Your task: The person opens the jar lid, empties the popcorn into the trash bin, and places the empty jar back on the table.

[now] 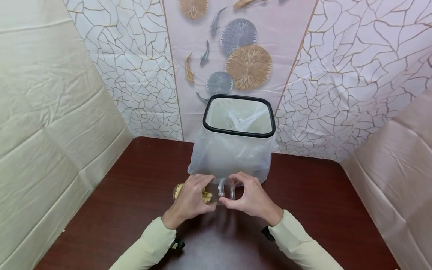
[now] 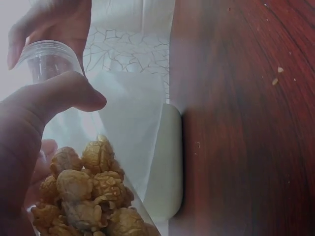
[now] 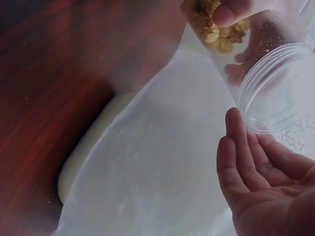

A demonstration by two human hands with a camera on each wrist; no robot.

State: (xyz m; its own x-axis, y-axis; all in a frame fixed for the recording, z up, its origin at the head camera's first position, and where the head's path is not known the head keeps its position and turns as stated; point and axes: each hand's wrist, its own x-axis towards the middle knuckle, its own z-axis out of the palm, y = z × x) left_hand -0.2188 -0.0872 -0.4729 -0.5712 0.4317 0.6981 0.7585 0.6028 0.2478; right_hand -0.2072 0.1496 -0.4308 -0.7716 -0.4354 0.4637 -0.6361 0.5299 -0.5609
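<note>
A clear plastic jar (image 1: 216, 191) lies on its side in the air between both hands, just in front of the bin. Yellow-brown popcorn (image 2: 93, 189) is gathered toward its base, on the left. My left hand (image 1: 193, 195) grips the jar round its body, thumb on the near side. At the other end is the jar's threaded mouth (image 3: 268, 91), pointing right. My right hand (image 1: 251, 195) holds that end, with the thumb at the near edge and fingertips at the far edge of the rim. In the right wrist view its fingers (image 3: 246, 157) reach the rim from below.
Behind the hands stands a white bin with a black rim (image 1: 239, 133), lined with a translucent plastic bag (image 1: 233, 155). It rests on a dark red-brown table (image 1: 320, 202). Small crumbs (image 2: 278, 73) lie on the tabletop. Patterned cloth walls (image 1: 145, 75) enclose the back and sides.
</note>
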